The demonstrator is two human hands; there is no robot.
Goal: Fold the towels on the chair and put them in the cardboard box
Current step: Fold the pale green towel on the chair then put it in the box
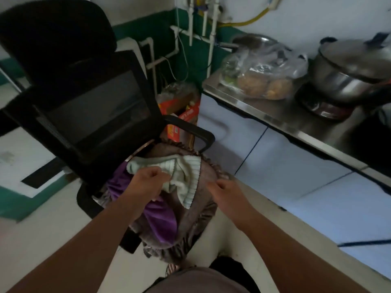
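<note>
A black office chair (pixel 84 106) stands in front of me, its seat under a brown frilled cover (pixel 190 225). On the seat lie a pale green striped towel (pixel 188 172) and a purple towel (pixel 163 216). My left hand (pixel 148 180) is closed on the pale green towel near its left part. My right hand (pixel 224 187) hovers at the seat's right edge with fingers loosely curled, holding nothing that I can see. A red and orange cardboard box (pixel 182 115) sits on the floor behind the chair, partly hidden by the armrest.
A steel counter (pixel 275 121) runs along the right with blue cabinet doors below. On it sit a plastic bag of food (pixel 264 77) and a steel pot (pixel 347 75). White pipes and cables run along the green and white wall behind.
</note>
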